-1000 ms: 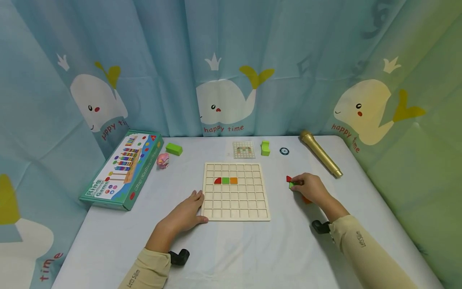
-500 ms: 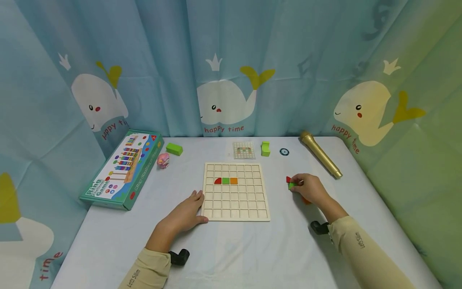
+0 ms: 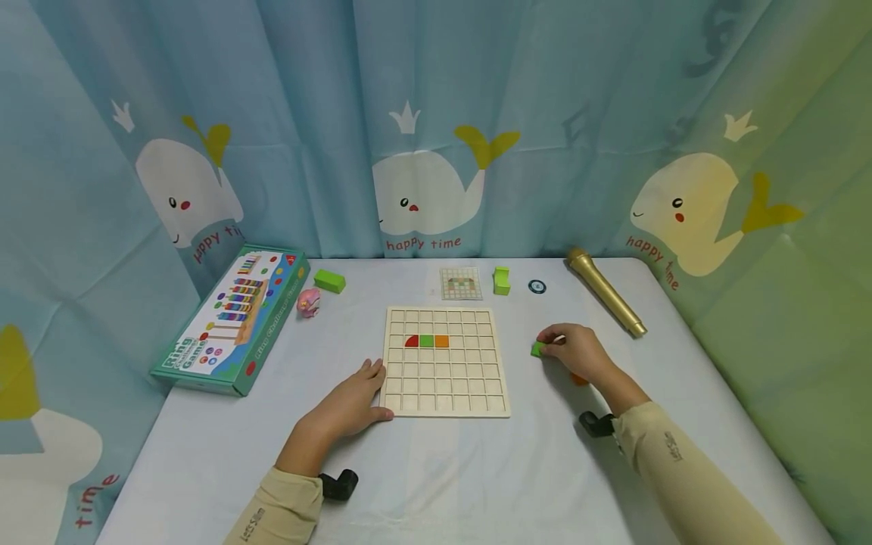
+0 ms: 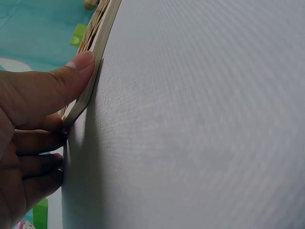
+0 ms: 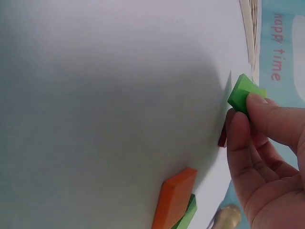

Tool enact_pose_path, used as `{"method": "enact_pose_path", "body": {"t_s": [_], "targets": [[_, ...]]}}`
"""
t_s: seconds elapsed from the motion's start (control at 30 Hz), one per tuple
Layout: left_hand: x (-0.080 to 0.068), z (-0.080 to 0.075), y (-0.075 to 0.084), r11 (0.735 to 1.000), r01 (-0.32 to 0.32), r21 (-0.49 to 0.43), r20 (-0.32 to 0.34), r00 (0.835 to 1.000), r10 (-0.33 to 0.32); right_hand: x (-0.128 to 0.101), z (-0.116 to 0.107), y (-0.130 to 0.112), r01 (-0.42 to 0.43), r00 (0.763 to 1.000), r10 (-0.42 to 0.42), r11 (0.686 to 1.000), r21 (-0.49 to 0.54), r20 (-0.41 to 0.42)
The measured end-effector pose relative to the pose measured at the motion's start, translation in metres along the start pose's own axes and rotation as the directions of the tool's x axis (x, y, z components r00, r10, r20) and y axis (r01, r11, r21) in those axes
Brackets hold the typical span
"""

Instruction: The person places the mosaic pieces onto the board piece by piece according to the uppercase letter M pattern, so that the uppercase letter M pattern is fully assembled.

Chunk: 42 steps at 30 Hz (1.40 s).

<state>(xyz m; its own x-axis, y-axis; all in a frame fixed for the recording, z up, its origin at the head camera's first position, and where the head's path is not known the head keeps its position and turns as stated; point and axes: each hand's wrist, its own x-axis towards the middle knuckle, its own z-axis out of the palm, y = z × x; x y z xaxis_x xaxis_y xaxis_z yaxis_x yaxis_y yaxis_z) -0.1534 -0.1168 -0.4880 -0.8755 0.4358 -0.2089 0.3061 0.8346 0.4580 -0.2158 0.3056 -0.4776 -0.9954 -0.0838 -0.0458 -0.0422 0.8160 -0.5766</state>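
A pale wooden grid board (image 3: 446, 385) lies on the white table. One of its rows holds a red rounded-corner tile (image 3: 412, 341), a green square tile (image 3: 426, 341) and an orange square tile (image 3: 441, 341). My left hand (image 3: 349, 401) rests against the board's near left corner, thumb on the front edge, fingers along the left side. Off the board's right side, my right hand (image 3: 579, 353) pinches a loose green tile (image 5: 240, 94) between thumb and forefinger, tilted over the table. Under that hand in the right wrist view are a dark red tile (image 5: 222, 135) and an orange tile (image 5: 174, 199).
Another green tile (image 5: 189, 213) lies beside the orange one. Behind the board are a small pattern card (image 3: 461, 283), a green block (image 3: 501, 280) and a round disc (image 3: 537, 286). A gold microphone (image 3: 606, 290) lies back right; a game box (image 3: 232, 318), green block (image 3: 330, 281) and pink toy (image 3: 309, 303) stand left.
My right hand has shifted a little left toward the board with the green tile. The red tile beside it is now out of sight in the head view. My left hand stays put.
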Motion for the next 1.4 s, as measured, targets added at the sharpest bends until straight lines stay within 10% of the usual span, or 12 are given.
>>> {"method": "enact_pose_path", "body": {"t_s": [1.4], "targets": [[-0.001,-0.001,0.001,1.000,-0.014,0.002,-0.009,1.000,0.014,0.034,0.039,-0.075,0.132,0.988,-0.137,0.989,0.072,0.068]]}}
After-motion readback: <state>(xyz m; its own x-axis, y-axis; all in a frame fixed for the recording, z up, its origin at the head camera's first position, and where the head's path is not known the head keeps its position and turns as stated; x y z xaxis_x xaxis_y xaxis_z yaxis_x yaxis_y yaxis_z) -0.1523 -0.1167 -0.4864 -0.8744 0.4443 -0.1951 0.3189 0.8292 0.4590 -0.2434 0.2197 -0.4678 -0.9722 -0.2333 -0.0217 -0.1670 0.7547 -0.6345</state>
